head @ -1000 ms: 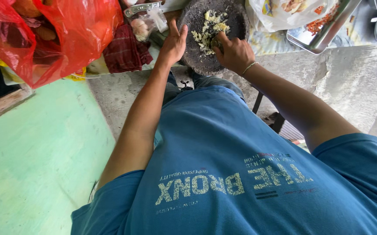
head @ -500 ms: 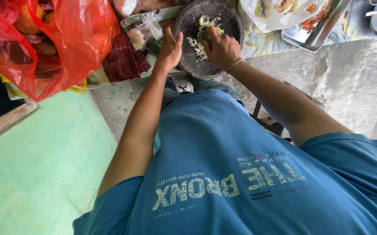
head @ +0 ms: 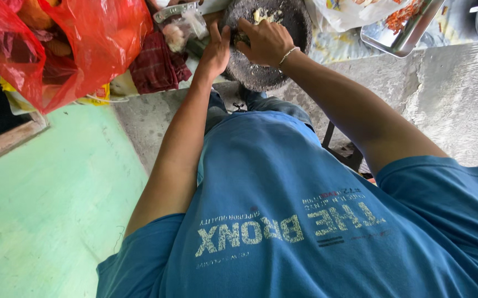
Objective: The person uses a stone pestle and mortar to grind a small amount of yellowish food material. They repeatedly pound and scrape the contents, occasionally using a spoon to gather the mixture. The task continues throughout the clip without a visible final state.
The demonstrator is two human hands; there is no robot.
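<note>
A round dark stone mortar [head: 265, 77] sits on the grey concrete ledge at the top, holding pale yellow crushed food [head: 265, 13]. My left hand [head: 215, 52] rests on the mortar's left rim, fingers up along its edge. My right hand [head: 266, 41], with a thin bracelet on the wrist, is curled inside the bowl over the food, closed on a dark pestle that is mostly hidden under the fingers. My blue printed shirt fills the lower half of the view.
A red plastic bag [head: 84, 44] with produce lies at top left, next to a dark red cloth [head: 156, 66] and a small clear bag [head: 186, 27]. A metal tray [head: 402, 38] with reddish food and a white plastic bag [head: 349, 11] lie to the right. Green floor [head: 40, 209] is at the left.
My right hand has shifted from the bowl's right side to its left centre, pressing over the food. My left hand stays on the rim. The camera has dipped, so the mortar sits higher in view.
</note>
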